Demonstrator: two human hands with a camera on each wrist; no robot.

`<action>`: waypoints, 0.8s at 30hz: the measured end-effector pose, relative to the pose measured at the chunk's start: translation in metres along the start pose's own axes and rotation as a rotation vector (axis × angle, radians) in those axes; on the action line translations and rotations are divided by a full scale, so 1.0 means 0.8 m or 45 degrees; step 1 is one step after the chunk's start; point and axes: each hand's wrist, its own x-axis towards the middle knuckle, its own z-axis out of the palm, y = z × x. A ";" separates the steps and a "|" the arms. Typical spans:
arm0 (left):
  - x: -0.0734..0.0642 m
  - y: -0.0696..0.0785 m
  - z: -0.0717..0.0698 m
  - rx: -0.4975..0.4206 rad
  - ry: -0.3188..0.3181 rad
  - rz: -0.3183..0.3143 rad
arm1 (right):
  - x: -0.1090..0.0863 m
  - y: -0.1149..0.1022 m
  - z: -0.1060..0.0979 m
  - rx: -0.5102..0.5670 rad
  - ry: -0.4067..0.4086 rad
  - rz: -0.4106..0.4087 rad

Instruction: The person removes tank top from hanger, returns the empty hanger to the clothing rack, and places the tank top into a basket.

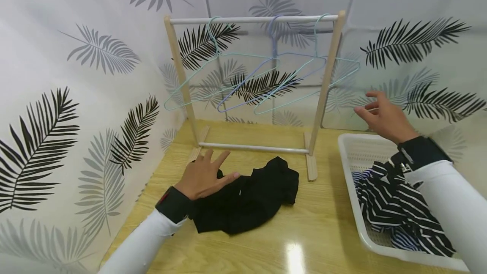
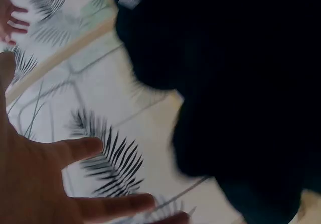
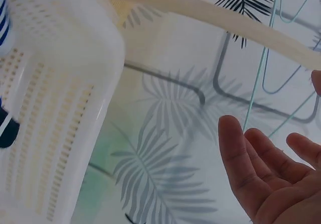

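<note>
A black garment lies crumpled on the wooden table in front of the rack. My left hand hovers over its left side, fingers spread and holding nothing. In the left wrist view the dark cloth fills the right half, beside the outstretched fingers. My right hand is raised above the far end of the white basket, its fingers loosely bent around nothing. Three hangers, two mint and one blue hanger, hang from the rack's top bar.
The white plastic basket at the right holds striped clothes. A small rack with wooden posts stands at the back of the table. Leaf-patterned sheeting hangs behind and to the left.
</note>
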 end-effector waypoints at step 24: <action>-0.023 0.059 0.117 0.358 -0.210 0.065 | -0.039 0.079 -0.037 -0.327 -0.336 0.135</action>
